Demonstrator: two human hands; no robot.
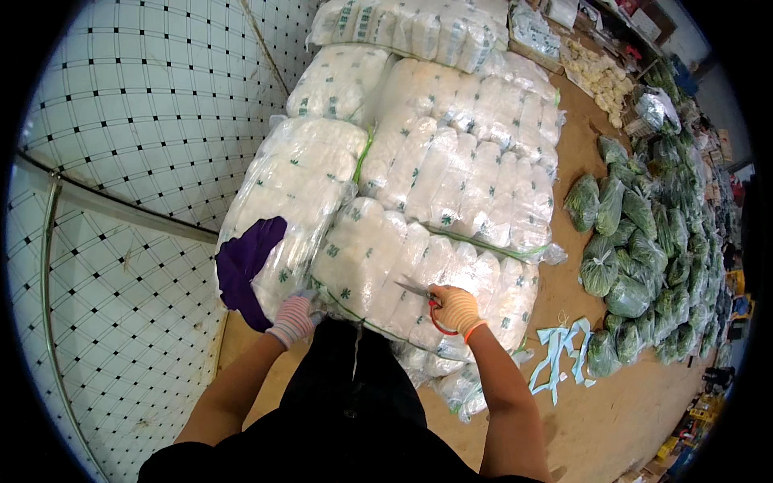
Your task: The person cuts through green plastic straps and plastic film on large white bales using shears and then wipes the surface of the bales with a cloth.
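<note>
My right hand, in a pale striped glove with an orange cuff, holds scissors with red handles. Their blades point left, above a clear-plastic bundle of white packs. At the near corner of the neighbouring wrapped bundle, my left hand, in a pinkish striped glove, is closed on the plastic wrapping; its fingertips are partly hidden. A purple cloth lies over that bundle's left edge, just beyond the left hand. A green strap runs across the stack.
More wrapped bundles are stacked beyond. Green vegetables in clear bags are heaped on the right. Light blue strips lie on the brown floor. A tiled wall with a metal rail stands at left.
</note>
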